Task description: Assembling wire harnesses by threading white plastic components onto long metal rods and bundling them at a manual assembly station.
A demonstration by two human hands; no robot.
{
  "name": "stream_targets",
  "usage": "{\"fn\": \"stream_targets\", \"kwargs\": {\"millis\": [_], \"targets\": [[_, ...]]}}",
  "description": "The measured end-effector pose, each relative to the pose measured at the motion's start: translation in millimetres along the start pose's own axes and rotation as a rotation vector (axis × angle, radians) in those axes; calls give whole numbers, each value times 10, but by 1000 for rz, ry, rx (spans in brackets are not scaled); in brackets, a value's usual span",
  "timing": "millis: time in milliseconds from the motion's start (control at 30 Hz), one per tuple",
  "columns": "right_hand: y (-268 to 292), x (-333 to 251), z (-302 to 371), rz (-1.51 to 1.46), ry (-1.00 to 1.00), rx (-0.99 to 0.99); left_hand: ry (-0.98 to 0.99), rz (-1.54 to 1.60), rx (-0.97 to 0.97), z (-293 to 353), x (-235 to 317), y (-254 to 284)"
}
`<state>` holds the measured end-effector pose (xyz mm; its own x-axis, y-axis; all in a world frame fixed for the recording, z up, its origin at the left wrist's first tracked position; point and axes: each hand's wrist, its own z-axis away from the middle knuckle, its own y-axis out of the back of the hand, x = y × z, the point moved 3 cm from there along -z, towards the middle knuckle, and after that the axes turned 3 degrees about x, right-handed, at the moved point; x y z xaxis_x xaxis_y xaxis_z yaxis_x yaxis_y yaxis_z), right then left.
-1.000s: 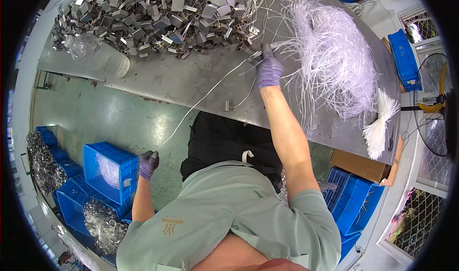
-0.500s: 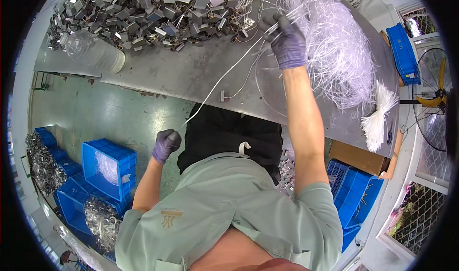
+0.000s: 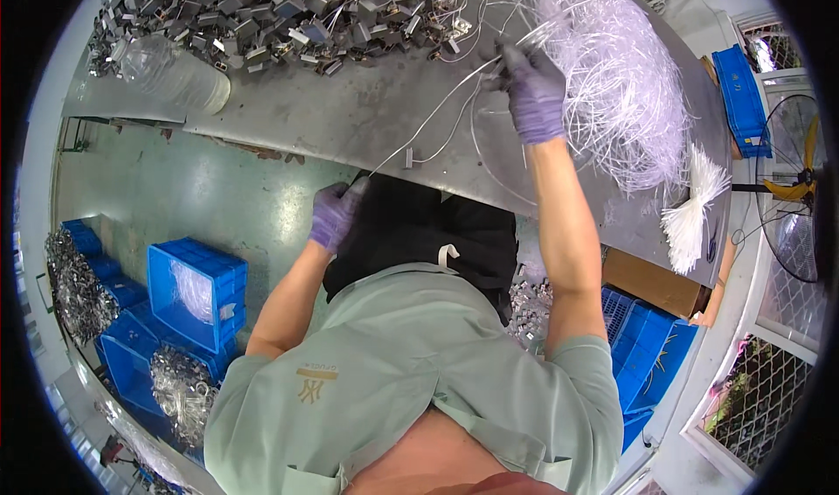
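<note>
Both my hands wear purple gloves with dark grey palms and fingers. My left hand (image 3: 338, 211) is closed on one end of a thin white cable (image 3: 430, 119), just off the table's near edge. From there the cable runs taut up to the right. My right hand (image 3: 530, 89) grips its other stretch above the table, along with several white strands that fan out past the fingers. Below the cable, a small grey connector piece (image 3: 409, 158) on a thin wire lies near the table edge. A large heap of clear-white strands (image 3: 620, 84) lies right beside my right hand.
Grey metal parts (image 3: 280, 19) pile up along the far left of the metal table (image 3: 306, 119). A clear plastic bottle (image 3: 175, 76) lies there. A tied white bundle (image 3: 695, 211) rests at the right edge. Blue crates (image 3: 197, 290) stand on the floor, and a fan (image 3: 791, 185) stands at far right.
My left hand has moved up and right, closer to the table edge, with the cable end. My right hand has shifted slightly right and down, and the strands it holds now swing out to the right.
</note>
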<state>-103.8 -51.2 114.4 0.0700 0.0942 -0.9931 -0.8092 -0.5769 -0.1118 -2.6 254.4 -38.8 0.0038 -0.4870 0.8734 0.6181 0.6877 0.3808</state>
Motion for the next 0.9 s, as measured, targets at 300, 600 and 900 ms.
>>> {"fn": "stream_targets", "kwargs": {"millis": [300,600,900], "targets": [[-523,472,729,38,-222,-369,-214,146,30,-272,280,-314],[-350,430,696,610,765,-536,58,526,-268,-235,961,-491],[-77,355,401,325,-128,-207,-589,-7,-74,-434,1199,-709]]}}
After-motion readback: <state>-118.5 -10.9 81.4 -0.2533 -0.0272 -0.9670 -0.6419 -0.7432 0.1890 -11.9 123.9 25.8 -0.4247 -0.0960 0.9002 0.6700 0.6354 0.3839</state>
